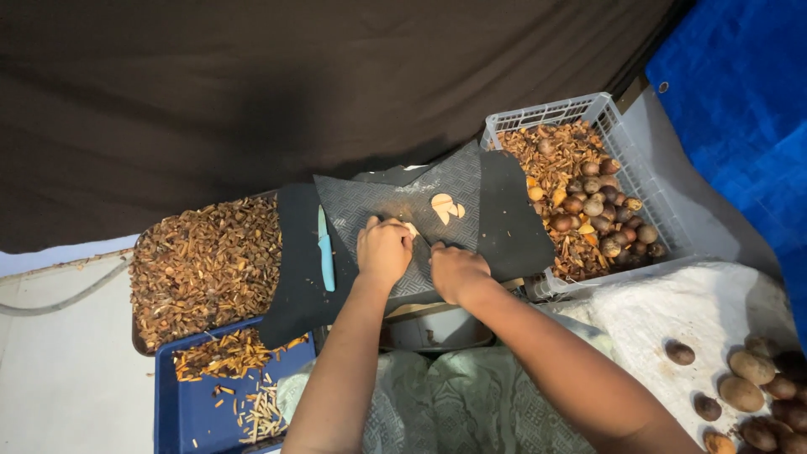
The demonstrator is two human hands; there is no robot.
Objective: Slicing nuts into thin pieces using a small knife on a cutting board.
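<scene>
my left hand (384, 250) sits curled at the middle of the frame on the black ridged mat (370, 210), fingers closed over a pale nut piece (411, 228), i think. my right hand (456, 270) is fisted just beside it, though i cannot tell what it grips. cut pale slices (446, 207) lie just above. a light blue knife (325, 250) rests left of my hands. the grey crate (639, 160) of brown nuts stands at upper right.
</scene>
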